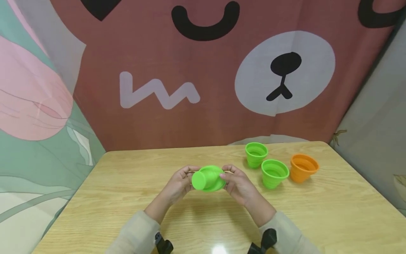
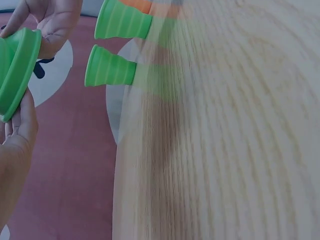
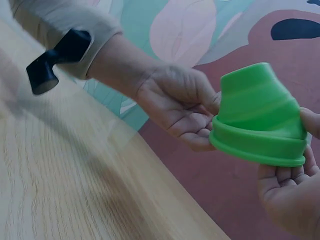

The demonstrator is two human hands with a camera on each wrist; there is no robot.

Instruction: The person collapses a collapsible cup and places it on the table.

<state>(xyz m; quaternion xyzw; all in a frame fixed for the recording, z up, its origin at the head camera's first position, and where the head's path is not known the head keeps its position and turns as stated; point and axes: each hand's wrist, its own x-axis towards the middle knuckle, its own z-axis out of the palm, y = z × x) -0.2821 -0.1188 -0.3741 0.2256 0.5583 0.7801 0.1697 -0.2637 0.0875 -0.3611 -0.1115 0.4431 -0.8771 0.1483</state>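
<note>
Two hands, my left hand (image 1: 178, 184) and right hand (image 1: 238, 184), pinch the cup (image 1: 207, 178) near its rim (image 3: 260, 148), above the table (image 1: 136, 176); likely light and pliable, it probably holds best at that thicker edge.

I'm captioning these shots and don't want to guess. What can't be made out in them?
Held cup, inside: hidden in every view by its own walls.
Held cup, narrow end: cut off by the left wrist view's left edge.
Right hand: partly cut off by the right wrist view's right edge.
Orange cup: mostly lost past the left wrist view's top edge.
</note>
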